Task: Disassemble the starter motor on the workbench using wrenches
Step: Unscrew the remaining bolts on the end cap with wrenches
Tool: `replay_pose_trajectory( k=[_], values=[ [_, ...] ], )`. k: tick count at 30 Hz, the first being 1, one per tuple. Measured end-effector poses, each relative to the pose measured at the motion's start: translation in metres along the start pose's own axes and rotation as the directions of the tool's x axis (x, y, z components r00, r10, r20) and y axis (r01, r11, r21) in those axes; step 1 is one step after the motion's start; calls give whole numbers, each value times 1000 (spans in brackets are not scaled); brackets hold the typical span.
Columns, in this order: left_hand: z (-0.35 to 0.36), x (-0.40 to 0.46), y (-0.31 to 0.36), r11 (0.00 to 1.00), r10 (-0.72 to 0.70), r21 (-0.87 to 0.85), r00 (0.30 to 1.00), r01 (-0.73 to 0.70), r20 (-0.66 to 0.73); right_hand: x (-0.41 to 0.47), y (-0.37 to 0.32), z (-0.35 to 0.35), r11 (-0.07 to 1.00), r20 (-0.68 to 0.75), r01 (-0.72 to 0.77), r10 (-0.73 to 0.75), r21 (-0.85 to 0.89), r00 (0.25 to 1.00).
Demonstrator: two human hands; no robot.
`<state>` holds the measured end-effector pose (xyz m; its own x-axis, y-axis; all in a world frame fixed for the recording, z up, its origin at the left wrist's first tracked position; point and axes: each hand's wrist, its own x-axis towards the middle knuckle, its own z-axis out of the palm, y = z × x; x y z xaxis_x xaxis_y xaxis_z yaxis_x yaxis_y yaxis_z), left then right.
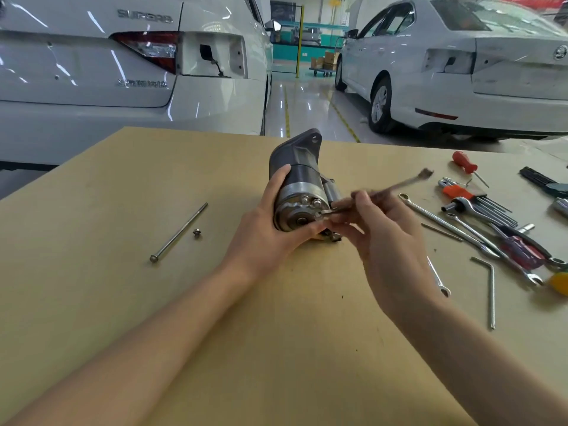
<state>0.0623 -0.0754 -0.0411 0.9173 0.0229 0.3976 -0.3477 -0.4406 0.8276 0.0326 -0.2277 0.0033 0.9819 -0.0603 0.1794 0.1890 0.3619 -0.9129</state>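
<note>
1. Fingers [358, 199] of the right hand [390, 241] are curled round a slim wrench [384, 192], pinching its shaft, with its head set on a bolt at the near end face of the motor [299, 192]; the wrench is blurred.
2. Fingers [281, 176] of the left hand [267, 229] wrap the motor's left side, thumb under the end cap, likely to brace it against the turning.
3. Resting on the desk [276, 348], the motor lies on its side, end cap facing the person so the bolt heads are reachable.
4. Left of the motor lie a long bolt [179, 232] and a small nut [196, 232], apparently parked clear of the work.
5. Right of the motor sits a spread of spare wrenches [461, 232], hex keys [488, 207] and a red screwdriver [464, 162], within easy reach.
</note>
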Motion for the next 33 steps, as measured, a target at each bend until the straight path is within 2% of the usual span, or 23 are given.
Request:
replay_pose_trajectory(
  k=[2,4,7,13,28,33],
  values=[
    [0,0,0,1000,9,0,1000,-9,-9,4,2,-5,956,-6,-188,194,225,981],
    [0,0,2,1000,15,-9,1000,-15,-11,5,3,-5,904,49,-251,249,345,967],
    [1,0,4,999,8,-31,1000,-8,-14,6,3,-3,866,60,-272,272,419,960],
    [1,2,-2,1000,5,-23,1000,-5,-18,7,1,-5,853,30,-293,311,432,950],
    [1,2,1,999,1,-39,1000,-1,-14,9,5,-8,887,33,-253,261,386,965],
    [0,1,0,999,5,-40,1000,-5,-11,11,3,-10,949,31,-163,161,270,986]
  ],
)
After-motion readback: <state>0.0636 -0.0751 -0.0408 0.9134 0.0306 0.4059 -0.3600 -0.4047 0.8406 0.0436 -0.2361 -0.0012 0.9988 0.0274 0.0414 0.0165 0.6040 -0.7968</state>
